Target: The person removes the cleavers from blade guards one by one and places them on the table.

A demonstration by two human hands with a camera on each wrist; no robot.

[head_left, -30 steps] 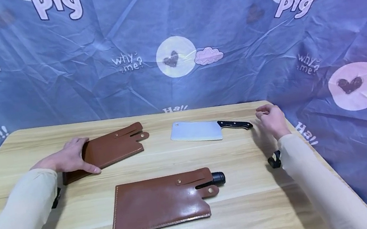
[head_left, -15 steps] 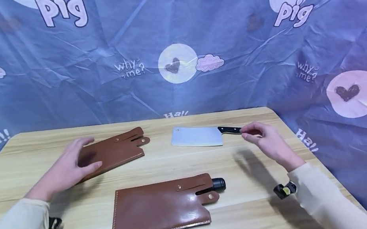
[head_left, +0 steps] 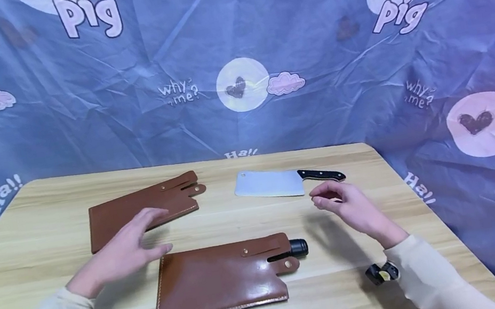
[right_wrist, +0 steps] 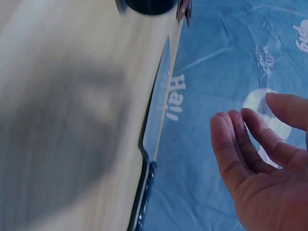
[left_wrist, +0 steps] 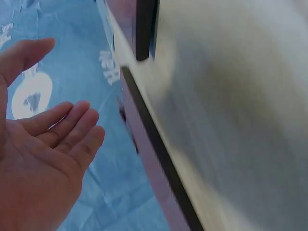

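Observation:
My left hand (head_left: pixel 122 255) hovers between two brown leather knife sheaths, holding nothing, its fingers and thumb spread apart. The far sheath (head_left: pixel 135 210) lies at a slant at the back left, partly behind that hand. Lower in the head view lies the near sheath (head_left: pixel 214 284), a black handle end (head_left: pixel 298 247) sticking out at its right; what is inside is hidden. A bare cleaver (head_left: pixel 269 184) rests flat at the back, its black handle pointing right. In front of that handle is my right hand (head_left: pixel 353 208), empty, its fingers loosely bent.
A pale wood-grain table (head_left: pixel 339 302) carries all these things. Behind it and along its right side hangs a wrinkled blue printed cloth (head_left: pixel 189 34). Each wrist wears a small black device, such as the right wrist camera (head_left: pixel 383 273).
My left hand has come off the far sheath and moved right and nearer, toward the near sheath. My right hand has moved left and nearer, passing the cleaver's handle. Sheaths and cleaver stay put.

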